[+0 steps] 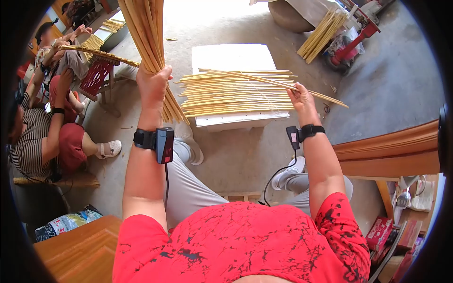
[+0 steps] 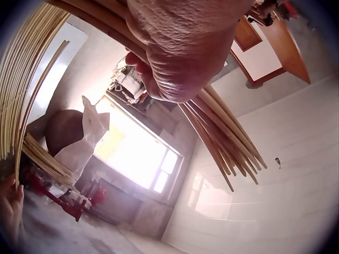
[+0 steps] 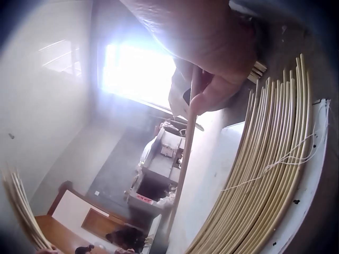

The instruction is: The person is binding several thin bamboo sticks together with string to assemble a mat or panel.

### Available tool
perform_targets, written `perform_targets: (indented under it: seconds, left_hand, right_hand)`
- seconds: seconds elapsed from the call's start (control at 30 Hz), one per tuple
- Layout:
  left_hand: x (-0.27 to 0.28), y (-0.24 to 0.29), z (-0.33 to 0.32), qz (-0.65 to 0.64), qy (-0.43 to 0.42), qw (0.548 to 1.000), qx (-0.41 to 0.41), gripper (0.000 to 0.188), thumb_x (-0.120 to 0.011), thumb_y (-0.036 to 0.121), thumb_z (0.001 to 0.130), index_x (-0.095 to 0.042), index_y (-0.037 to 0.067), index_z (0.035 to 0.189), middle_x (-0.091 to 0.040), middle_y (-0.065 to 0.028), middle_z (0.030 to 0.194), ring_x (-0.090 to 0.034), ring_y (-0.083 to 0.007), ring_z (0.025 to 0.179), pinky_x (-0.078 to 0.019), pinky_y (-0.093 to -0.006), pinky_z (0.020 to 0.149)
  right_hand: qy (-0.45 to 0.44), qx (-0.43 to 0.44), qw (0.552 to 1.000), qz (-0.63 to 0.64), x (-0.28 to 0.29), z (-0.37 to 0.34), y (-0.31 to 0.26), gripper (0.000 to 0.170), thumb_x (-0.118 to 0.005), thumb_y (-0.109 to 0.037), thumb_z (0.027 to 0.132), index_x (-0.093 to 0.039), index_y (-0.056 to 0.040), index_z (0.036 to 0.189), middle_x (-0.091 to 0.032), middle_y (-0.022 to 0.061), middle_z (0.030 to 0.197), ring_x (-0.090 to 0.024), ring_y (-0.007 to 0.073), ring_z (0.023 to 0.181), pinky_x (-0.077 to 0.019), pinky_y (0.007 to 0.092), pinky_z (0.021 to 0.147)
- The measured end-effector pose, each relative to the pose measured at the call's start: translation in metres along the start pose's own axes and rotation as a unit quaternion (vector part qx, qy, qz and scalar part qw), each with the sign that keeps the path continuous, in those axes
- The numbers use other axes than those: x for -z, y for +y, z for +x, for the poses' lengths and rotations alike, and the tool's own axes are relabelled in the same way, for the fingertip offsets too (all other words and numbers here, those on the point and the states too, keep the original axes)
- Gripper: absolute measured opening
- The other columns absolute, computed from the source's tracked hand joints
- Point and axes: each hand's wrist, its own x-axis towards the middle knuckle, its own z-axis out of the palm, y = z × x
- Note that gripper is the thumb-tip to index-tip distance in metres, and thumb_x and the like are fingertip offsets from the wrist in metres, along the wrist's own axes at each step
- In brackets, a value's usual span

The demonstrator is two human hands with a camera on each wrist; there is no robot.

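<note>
where sticks (image 1: 226, 96) overhang the board's (image 1: 231, 55) edges, floor (image 1: 226, 151) spreads beyond.

Right hand (image 3: 206, 45) pinching one stick (image 3: 186, 153), row of sticks (image 3: 244, 211), string (image 3: 269, 166)

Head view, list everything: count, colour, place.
Rectangular flat slab: one, white, centre
Loose slender wooden sticks: many, tan, on slab
Single slender wooden stick: one, tan, over loose sticks
Bundle of slender wooden sticks: one, tan, upper left
Floor stick bundle: one, tan, upper right
Round vessel: one, brownish, top
Metal machine: one, red, upper right
Seated people: at least two, mixed clothing, left
Wooden panels: at least two, brown, right, lower left
Patterned top: one, red, bottom
Wrist cameras: two, black, on wrists
Left grip: one, bare, around bundle
Right grip: one, bare, pinching single stick
</note>
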Motion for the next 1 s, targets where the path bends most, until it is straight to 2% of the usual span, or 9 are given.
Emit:
perform_targets:
  seconds: [0.13, 0.23, 0.4, 0.5, 0.63, 0.73, 0.8, 0.93, 1.0]
  left_hand:
    - [-0.005, 0.003, -0.003, -0.003, 0.01, 1.0, 0.016, 0.019, -0.059, -0.004, 0.068, -0.054, -0.003, 0.087, -0.055, -0.0049, 0.068, -0.052, -0.0118, 0.054, -0.0444, -0.0232, 0.051]
    - [-0.007, 0.005, -0.005, -0.011, 0.001, 0.999, 0.035, 0.02, -0.06, -0.003, 0.068, -0.053, -0.002, 0.087, -0.055, -0.0053, 0.068, -0.052, -0.0118, 0.054, -0.0441, -0.0234, 0.051]
    - [-0.01, 0.005, -0.007, 0.027, 0.006, 0.997, 0.074, 0.022, -0.061, -0.003, 0.068, -0.052, -0.002, 0.088, -0.055, -0.0054, 0.067, -0.052, -0.0121, 0.054, -0.0438, -0.023, 0.051]
    - [-0.014, 0.004, -0.004, 0.038, 0.019, 0.995, 0.095, 0.022, -0.061, -0.003, 0.069, -0.052, -0.002, 0.09, -0.055, -0.0055, 0.067, -0.053, -0.0123, 0.054, -0.0439, -0.0227, 0.052]
    - [-0.02, 0.004, -0.005, 0.06, -0.003, 0.992, 0.108, 0.024, -0.062, -0.004, 0.069, -0.052, -0.002, 0.091, -0.055, -0.0057, 0.068, -0.053, -0.0125, 0.056, -0.0438, -0.0224, 0.052]
    - [-0.022, 0.0, -0.007, 0.052, -0.008, 0.992, 0.111, 0.027, -0.06, -0.005, 0.069, -0.053, -0.003, 0.095, -0.055, -0.005, 0.07, -0.053, -0.01, 0.057, -0.0445, -0.022, 0.052]
    - [-0.026, 0.002, -0.008, 0.033, -0.02, 0.993, 0.112, 0.027, -0.06, -0.005, 0.07, -0.052, -0.003, 0.095, -0.055, -0.0053, 0.07, -0.053, -0.0102, 0.057, -0.0448, -0.022, 0.053]
    - [-0.03, 0.004, -0.013, 0.021, -0.03, 0.992, 0.123, 0.027, -0.06, -0.005, 0.071, -0.051, -0.001, 0.096, -0.055, -0.0054, 0.071, -0.053, -0.0109, 0.058, -0.0457, -0.0224, 0.054]
    - [-0.034, 0.007, -0.015, 0.03, -0.034, 0.992, 0.121, 0.025, -0.059, -0.005, 0.071, -0.051, 0.0, 0.095, -0.054, -0.005, 0.071, -0.053, -0.0111, 0.058, -0.0461, -0.0224, 0.054]
  right_hand:
    - [-0.013, -0.013, 1.0, 0.004, -0.043, 0.033, 0.018, 0.011, -0.061, -0.009, 0.08, -0.054, -0.0005, 0.082, -0.059, 0.0105, 0.079, -0.061, 0.0227, 0.075, -0.0567, 0.0305, 0.065]
    - [-0.059, -0.004, 0.998, -0.031, -0.079, 0.054, 0.027, 0.008, -0.057, -0.005, 0.08, -0.054, 0.0029, 0.08, -0.056, 0.0119, 0.075, -0.059, 0.0221, 0.07, -0.0566, 0.0308, 0.065]
    - [-0.092, -0.043, 0.994, -0.052, -0.103, 0.119, 0.062, 0.01, -0.059, -0.004, 0.079, -0.054, 0.0039, 0.084, -0.058, 0.0137, 0.076, -0.061, 0.0239, 0.07, -0.058, 0.0324, 0.064]
    - [-0.026, -0.07, 0.995, -0.062, -0.109, 0.143, 0.077, 0.008, -0.059, -0.001, 0.079, -0.055, 0.0045, 0.083, -0.057, 0.0146, 0.077, -0.06, 0.0233, 0.068, -0.0583, 0.032, 0.064]
    - [-0.011, -0.073, 0.996, -0.056, -0.106, 0.155, 0.089, 0.007, -0.059, 0.0, 0.079, -0.055, 0.0048, 0.081, -0.055, 0.013, 0.074, -0.058, 0.0217, 0.065, -0.0587, 0.0313, 0.062]
    - [-0.041, -0.041, 0.998, -0.04, -0.102, 0.155, 0.097, 0.01, -0.057, 0.0, 0.08, -0.052, 0.007, 0.084, -0.054, 0.0148, 0.081, -0.057, 0.0213, 0.069, -0.0578, 0.0275, 0.065]
    - [-0.033, -0.001, 0.998, -0.044, -0.109, 0.143, 0.096, 0.015, -0.056, 0.0, 0.079, -0.052, 0.0108, 0.087, -0.053, 0.0154, 0.078, -0.056, 0.0209, 0.065, -0.0569, 0.025, 0.058]
    - [0.063, -0.04, 0.995, -0.071, -0.124, 0.154, 0.098, 0.013, -0.055, 0.006, 0.075, -0.052, 0.0126, 0.086, -0.054, 0.0172, 0.08, -0.057, 0.0216, 0.062, -0.0562, 0.0248, 0.049]
    - [0.082, -0.029, 0.993, -0.082, -0.129, 0.159, 0.099, 0.012, -0.054, 0.008, 0.075, -0.053, 0.0129, 0.085, -0.056, 0.0182, 0.082, -0.059, 0.0231, 0.06, -0.0556, 0.0246, 0.045]
